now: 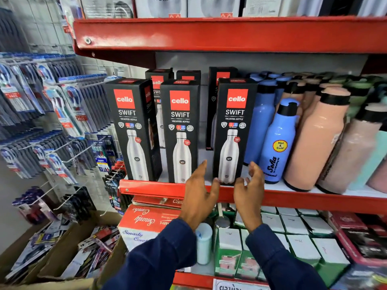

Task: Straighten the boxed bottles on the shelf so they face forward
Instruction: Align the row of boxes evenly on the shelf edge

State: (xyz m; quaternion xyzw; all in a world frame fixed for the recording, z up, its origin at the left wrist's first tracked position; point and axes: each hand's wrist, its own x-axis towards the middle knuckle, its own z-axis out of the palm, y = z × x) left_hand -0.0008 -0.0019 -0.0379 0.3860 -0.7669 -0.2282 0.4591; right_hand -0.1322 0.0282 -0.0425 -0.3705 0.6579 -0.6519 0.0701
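Boxes: three black boxed bottles on red shelf, rightmost box tilted at twelve o'clock of left hand and right hand, both released; stiff, smooth, top-heavy cardboard, probably best gripped at lower side edges.

Three boxed bottles abreast on shelf, loose bottles to their right.

The three front black boxes before me each read "cello SWIFT", with what looks like "VACUSTEEL BOTTLE" beneath. The blue bottle carries a yellow "Hot & Cold" sticker. The red carton below reads "Smarty Combo".
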